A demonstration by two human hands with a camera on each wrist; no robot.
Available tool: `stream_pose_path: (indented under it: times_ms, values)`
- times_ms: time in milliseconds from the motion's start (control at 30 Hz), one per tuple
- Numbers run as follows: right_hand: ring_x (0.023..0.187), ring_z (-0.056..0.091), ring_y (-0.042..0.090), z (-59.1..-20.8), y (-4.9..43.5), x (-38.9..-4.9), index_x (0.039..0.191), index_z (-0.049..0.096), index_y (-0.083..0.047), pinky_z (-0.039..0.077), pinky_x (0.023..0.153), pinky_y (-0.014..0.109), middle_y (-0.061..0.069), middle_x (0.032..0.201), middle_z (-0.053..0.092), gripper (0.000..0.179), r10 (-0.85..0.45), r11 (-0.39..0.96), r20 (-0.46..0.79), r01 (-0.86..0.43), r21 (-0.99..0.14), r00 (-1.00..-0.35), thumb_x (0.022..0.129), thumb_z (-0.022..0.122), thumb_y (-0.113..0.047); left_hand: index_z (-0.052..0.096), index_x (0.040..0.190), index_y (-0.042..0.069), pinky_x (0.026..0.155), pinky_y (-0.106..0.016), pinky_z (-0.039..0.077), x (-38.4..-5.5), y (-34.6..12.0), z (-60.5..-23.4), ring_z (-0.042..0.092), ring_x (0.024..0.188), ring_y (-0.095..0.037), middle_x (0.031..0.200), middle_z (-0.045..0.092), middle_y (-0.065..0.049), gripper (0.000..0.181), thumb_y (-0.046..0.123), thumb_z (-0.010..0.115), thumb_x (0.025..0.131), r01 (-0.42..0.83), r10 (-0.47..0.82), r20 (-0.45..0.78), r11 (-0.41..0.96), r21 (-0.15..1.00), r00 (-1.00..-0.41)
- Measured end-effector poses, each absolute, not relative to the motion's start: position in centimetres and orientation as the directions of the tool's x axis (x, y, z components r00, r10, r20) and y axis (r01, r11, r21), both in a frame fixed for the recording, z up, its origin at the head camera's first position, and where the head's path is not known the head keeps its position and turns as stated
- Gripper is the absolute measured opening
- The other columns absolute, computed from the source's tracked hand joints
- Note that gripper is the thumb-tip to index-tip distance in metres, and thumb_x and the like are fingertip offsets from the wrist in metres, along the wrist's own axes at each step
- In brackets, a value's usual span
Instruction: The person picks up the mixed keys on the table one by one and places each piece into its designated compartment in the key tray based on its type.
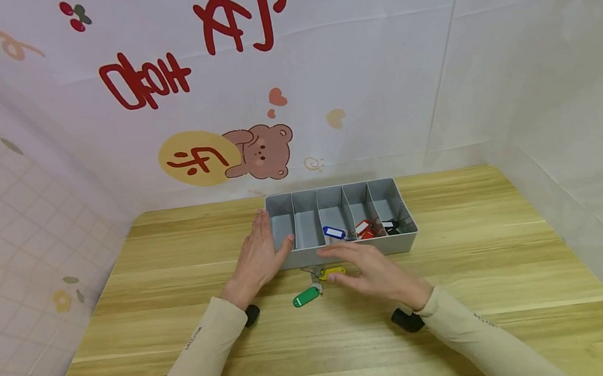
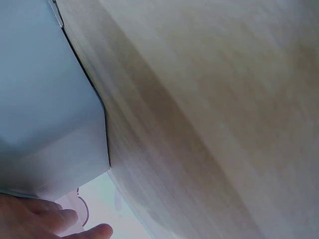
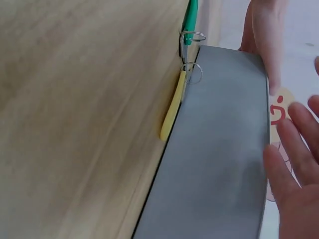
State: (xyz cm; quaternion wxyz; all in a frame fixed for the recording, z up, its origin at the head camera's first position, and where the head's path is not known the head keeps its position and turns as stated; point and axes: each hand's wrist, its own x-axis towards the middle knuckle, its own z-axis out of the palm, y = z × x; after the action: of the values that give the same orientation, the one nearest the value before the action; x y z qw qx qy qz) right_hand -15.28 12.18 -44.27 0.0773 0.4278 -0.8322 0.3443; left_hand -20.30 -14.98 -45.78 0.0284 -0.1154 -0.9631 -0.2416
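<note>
A grey tray [image 1: 299,258] with several compartments in a row sits on the wooden table. My left hand [image 1: 256,255] is at its left end, fingers extended along the outer side and the thumb reaching over the first compartment. Fingers spread, my right hand [image 1: 372,267] is at the front wall, near the middle, and holds nothing. Just before that wall lie a yellow key tag [image 1: 335,272] and a green key tag [image 1: 306,297], both with metal rings and keys. Inside the tray are a blue key tag [image 1: 334,232], red key tags [image 1: 363,227] and black key tags [image 1: 390,225], each colour in its own compartment.
Behind the tray, a white cloth wall [image 1: 378,80] with red lettering and a bear drawing rises at the table's back edge. Similar cloth stands at both sides. Bare wooden table [image 1: 321,359] extends in front, between the forearms. Dark wrist mounts [image 1: 408,320] sit under the sleeves.
</note>
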Motion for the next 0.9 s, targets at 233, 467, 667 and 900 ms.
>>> stream_pose_path:
  times_ms: [233, 467, 667, 900]
  values:
    - [0.127, 0.061, 0.019, -45.3, 11.8, -15.8, 0.135, 0.069, -0.01, 0.053, 0.102, 0.037, 0.002, 0.136, 0.067, 0.041, -0.702, 0.397, 0.312, -0.716, -0.575, -0.64, 0.096, 0.077, -0.019, 0.015, 0.161, -0.01, 0.118, -0.06, 0.03, -20.2, -15.0, -45.8, 0.019, 0.156, -0.037, 0.169, 0.015, -0.026, 0.093, 0.056, 0.046, 0.104, 0.243, 0.212, 0.119, 0.851, 0.465, -0.97]
    - [0.121, 0.063, 0.015, -46.0, 11.3, -16.5, 0.132, 0.071, -0.01, 0.054, 0.1, 0.037, -0.002, 0.129, 0.069, 0.039, -0.704, 0.437, 0.216, -0.653, -0.618, -0.676, 0.094, 0.078, -0.014, 0.013, 0.162, -0.009, 0.119, -0.06, 0.029, -20.2, -15.0, -45.7, 0.017, 0.157, -0.035, 0.17, 0.014, -0.025, 0.093, 0.057, 0.044, 0.104, 0.233, 0.211, 0.101, 0.854, 0.465, -0.972]
    - [0.119, 0.064, 0.014, -46.6, 10.9, -16.8, 0.13, 0.072, -0.009, 0.053, 0.1, 0.036, -0.002, 0.126, 0.07, 0.035, -0.701, 0.455, 0.167, -0.615, -0.644, -0.693, 0.096, 0.075, -0.008, 0.012, 0.162, -0.008, 0.119, -0.059, 0.029, -20.2, -14.9, -45.8, 0.015, 0.158, -0.034, 0.17, 0.013, -0.024, 0.094, 0.059, 0.043, 0.104, 0.226, 0.209, 0.09, 0.858, 0.461, -0.974]
    - [0.116, 0.064, 0.014, -47.0, 10.5, -16.9, 0.127, 0.073, -0.007, 0.052, 0.1, 0.036, 0.001, 0.123, 0.072, 0.032, -0.695, 0.455, 0.164, -0.605, -0.654, -0.7, 0.095, 0.075, -0.006, 0.012, 0.162, -0.008, 0.119, -0.059, 0.028, -20.2, -14.9, -45.7, 0.015, 0.158, -0.034, 0.17, 0.012, -0.024, 0.094, 0.059, 0.043, 0.104, 0.227, 0.209, 0.09, 0.858, 0.461, -0.974]
